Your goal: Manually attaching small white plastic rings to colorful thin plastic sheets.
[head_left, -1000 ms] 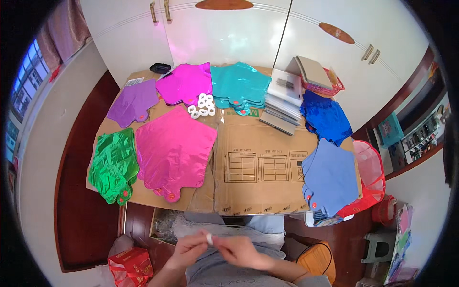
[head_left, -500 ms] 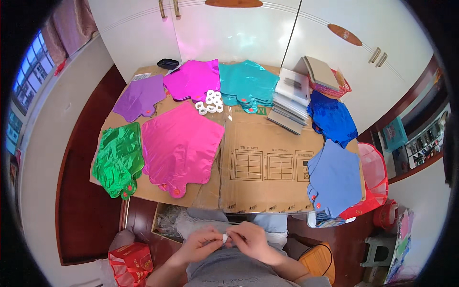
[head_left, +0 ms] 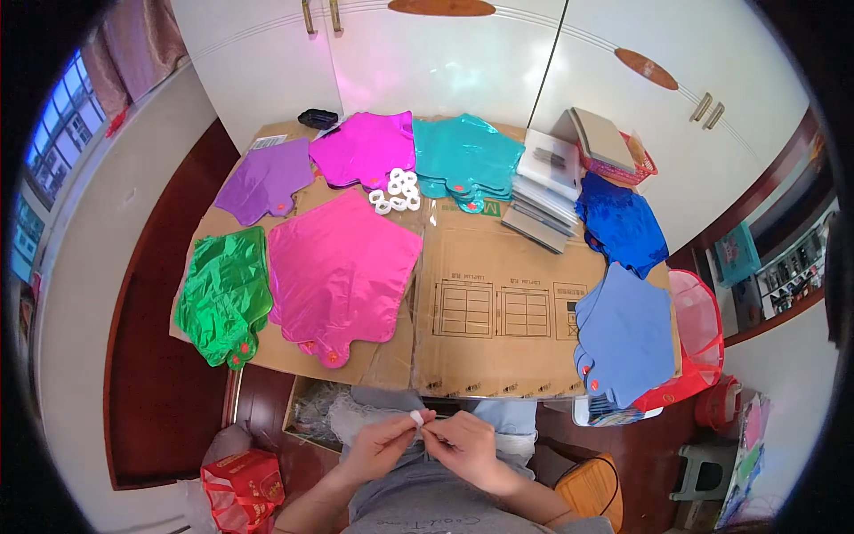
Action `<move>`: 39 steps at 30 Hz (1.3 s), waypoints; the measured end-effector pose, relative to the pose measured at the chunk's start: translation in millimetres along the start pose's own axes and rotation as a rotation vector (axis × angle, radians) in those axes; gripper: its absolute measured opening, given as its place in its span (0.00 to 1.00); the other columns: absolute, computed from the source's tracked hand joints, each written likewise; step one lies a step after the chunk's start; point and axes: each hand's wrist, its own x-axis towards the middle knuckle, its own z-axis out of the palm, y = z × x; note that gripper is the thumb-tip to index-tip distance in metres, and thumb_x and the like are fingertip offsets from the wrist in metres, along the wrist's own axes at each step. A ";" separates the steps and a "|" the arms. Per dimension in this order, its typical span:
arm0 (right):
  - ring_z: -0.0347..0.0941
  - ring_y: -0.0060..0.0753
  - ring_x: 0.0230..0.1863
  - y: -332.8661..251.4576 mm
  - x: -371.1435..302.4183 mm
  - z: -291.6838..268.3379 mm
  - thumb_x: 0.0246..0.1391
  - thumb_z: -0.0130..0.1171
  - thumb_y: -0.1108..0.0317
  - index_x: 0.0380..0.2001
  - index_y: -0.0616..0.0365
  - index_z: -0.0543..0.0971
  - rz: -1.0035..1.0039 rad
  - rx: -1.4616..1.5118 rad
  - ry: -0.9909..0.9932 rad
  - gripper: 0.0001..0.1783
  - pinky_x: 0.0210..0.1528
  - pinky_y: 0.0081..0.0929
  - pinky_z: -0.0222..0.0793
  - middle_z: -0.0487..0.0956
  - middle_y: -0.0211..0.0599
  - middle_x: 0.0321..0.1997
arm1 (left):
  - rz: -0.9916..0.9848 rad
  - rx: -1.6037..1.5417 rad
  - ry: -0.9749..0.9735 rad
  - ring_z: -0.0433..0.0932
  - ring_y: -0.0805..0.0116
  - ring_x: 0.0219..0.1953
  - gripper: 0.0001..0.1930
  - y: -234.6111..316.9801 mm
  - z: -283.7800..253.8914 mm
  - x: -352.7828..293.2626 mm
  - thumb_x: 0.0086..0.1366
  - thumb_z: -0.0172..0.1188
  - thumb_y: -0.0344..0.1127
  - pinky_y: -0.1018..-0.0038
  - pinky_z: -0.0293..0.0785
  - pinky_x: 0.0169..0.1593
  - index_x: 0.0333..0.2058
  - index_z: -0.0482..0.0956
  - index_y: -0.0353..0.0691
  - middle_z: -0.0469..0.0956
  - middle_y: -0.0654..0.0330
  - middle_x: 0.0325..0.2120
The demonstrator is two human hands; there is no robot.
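Note:
Over my lap, just in front of the cardboard-topped table (head_left: pixel 498 360), both hands are close together. My left hand (head_left: pixel 382 448) pinches a small white piece (head_left: pixel 416 417) between thumb and fingertips; it resembles a little roll or strip, too small to name surely. The fingers of my right hand (head_left: pixel 464 449) are pressed together right beside its lower end, and whatever they grip is hidden. Several white rings like small ribbon rolls (head_left: pixel 399 192) lie in a cluster on the table. Nearest my hands is a pink flat foil balloon (head_left: pixel 347 271) with a rounded tab.
More flat foil balloons lie around: green (head_left: pixel 222 294), purple (head_left: pixel 264 182), magenta (head_left: pixel 369 147), teal (head_left: pixel 469 158), dark blue (head_left: pixel 623 222), light blue (head_left: pixel 627 334). Clear packets (head_left: pixel 543 191) and a pink basket (head_left: pixel 636 165) stand at back right. A red bag (head_left: pixel 242 485) sits low left, a grey stool (head_left: pixel 700 472) right.
The white piece has moved up slightly, and my left fingertips have risen with it. My right hand stays close beside it. The view has shifted a little.

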 end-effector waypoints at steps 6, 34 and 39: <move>0.70 0.31 0.20 4.5 6.5 -6.5 0.36 0.64 0.73 0.27 0.55 0.77 -0.060 0.000 -0.060 0.09 0.24 0.23 0.68 0.75 0.32 0.22 | -0.159 0.210 0.056 0.75 0.73 0.36 0.12 -3.1 1.0 -2.7 0.57 0.53 0.23 0.78 0.71 0.41 0.41 0.74 0.32 0.78 0.58 0.35; 0.71 0.22 0.31 22.1 4.5 -26.1 0.47 0.57 0.77 0.32 0.63 0.73 0.338 0.562 -0.094 0.07 0.35 0.18 0.68 0.74 0.35 0.31 | 0.249 0.905 0.045 0.73 0.64 0.22 0.06 68.5 -55.3 119.7 0.53 0.58 0.36 0.70 0.68 0.26 0.27 0.77 0.41 0.74 0.57 0.20; 0.72 0.27 0.33 7.5 -0.9 -37.2 0.45 0.57 0.78 0.31 0.62 0.73 0.222 0.447 -0.128 0.07 0.36 0.22 0.67 0.75 0.38 0.32 | 0.324 1.340 0.178 0.75 0.56 0.29 0.07 35.3 -105.9 231.0 0.56 0.51 0.35 0.61 0.69 0.30 0.31 0.76 0.41 0.75 0.55 0.23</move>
